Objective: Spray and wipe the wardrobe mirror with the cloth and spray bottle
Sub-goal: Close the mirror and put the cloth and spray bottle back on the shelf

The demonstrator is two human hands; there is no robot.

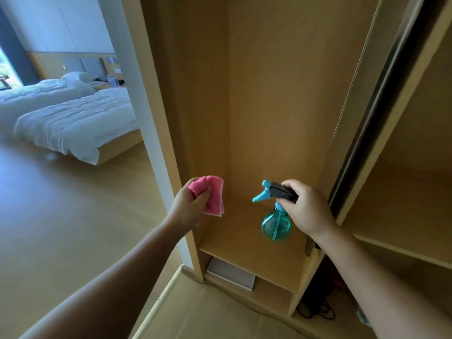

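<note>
A pink cloth (213, 192) is held bunched in the left grip (193, 204), raised at the left front edge of the open wardrobe (281, 94). A teal spray bottle (275, 223) is grasped by its dark head in the right grip (305, 206) and held upright over the wooden shelf (244, 236), towards its right edge, nozzle pointed left.

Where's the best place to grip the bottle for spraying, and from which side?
Grip the bottle at its narrow neck under the black head, coming from the right, behind the head. The nozzle and trigger point left, so a forefinger would likely reach the trigger. The right hand now pinches the head itself.
</note>
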